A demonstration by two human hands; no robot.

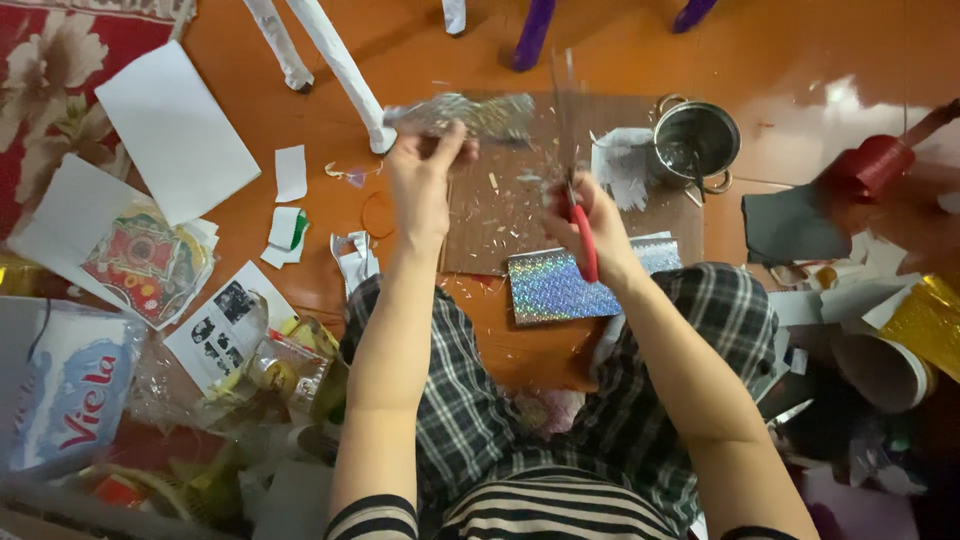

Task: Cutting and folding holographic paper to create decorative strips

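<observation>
I sit on the orange tiled floor [620, 40] of a home, a patterned red rug [40, 70] at one corner. Paper scraps [290, 172], a cardboard sheet [500, 215], a small steel pot [695, 140] and furniture legs [335, 60] surround me.

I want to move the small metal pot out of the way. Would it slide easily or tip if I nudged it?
The metal pot stands upright on the smooth, glossy floor, so it would probably slide rather than tip. It looks low and wide, which suggests it is steady. Its loop handles may rattle. It looks empty, so likely light.
</observation>
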